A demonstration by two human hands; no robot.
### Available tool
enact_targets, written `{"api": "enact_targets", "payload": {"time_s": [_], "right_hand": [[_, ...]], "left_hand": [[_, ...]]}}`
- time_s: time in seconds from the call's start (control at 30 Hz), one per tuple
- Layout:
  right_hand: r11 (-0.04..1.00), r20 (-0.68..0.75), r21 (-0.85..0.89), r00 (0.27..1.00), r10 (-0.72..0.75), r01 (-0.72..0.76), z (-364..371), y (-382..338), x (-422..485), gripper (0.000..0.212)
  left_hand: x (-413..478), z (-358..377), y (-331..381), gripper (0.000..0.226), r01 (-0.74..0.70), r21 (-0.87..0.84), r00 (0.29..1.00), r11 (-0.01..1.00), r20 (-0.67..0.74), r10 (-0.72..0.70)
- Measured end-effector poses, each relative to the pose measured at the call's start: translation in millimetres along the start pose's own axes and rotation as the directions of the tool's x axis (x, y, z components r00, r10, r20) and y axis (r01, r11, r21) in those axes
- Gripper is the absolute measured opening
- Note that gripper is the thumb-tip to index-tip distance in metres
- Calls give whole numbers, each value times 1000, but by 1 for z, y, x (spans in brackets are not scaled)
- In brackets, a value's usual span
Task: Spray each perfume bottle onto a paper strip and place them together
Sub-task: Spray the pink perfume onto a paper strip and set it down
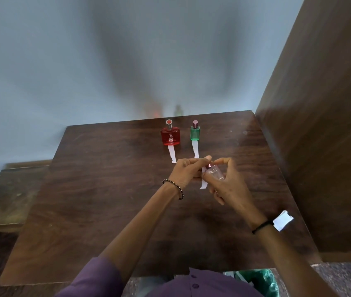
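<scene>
- Standing furthest left on the table [106,189], the red bottle [170,137] has a torn strip [172,156] lying from its base toward the person.
- Just beside it, the green bottle [195,133] has a second strip [195,149] laid likewise.
- Nearer, the left hand [186,173] pinches a third strip [203,185] with curled fingers. This paper looks light and limp, so it is best pinched near one end, away from the mist.
- Close beside that paper, the pink bottle [213,173] sits in the right hand [229,187], fingers wrapped round its body, forefinger arched over the nozzle. It is likely hard, smooth and breakable, so grip the flat sides.
- Far right lie spare papers [282,220].
</scene>
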State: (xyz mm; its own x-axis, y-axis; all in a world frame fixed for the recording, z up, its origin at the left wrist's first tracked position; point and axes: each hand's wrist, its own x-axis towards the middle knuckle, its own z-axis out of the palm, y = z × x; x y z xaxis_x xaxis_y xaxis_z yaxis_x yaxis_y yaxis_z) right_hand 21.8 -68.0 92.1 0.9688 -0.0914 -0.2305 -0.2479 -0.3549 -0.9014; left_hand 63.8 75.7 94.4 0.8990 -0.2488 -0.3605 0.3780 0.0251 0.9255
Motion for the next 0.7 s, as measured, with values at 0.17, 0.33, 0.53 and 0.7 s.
{"api": "enact_targets", "payload": {"time_s": [0.17, 0.33, 0.53, 0.7], "right_hand": [[975, 43, 220, 999, 29, -38, -2, 7, 1, 46], [899, 125, 426, 991, 55, -103, -7, 13, 9, 56], [879, 127, 468, 991, 36, -92, -17, 26, 24, 39], [880, 110, 468, 994, 27, -76, -23, 45, 41, 32]], "left_hand": [[3, 2, -2, 39, 15, -2, 999, 1000, 33, -15], [9, 4, 1, 40, 18, 4, 996, 1000, 83, -18], [24, 6, 1, 40, 106, -98, 994, 990, 24, -104], [38, -3, -9, 28, 179, -140, 984, 974, 39, -176]]}}
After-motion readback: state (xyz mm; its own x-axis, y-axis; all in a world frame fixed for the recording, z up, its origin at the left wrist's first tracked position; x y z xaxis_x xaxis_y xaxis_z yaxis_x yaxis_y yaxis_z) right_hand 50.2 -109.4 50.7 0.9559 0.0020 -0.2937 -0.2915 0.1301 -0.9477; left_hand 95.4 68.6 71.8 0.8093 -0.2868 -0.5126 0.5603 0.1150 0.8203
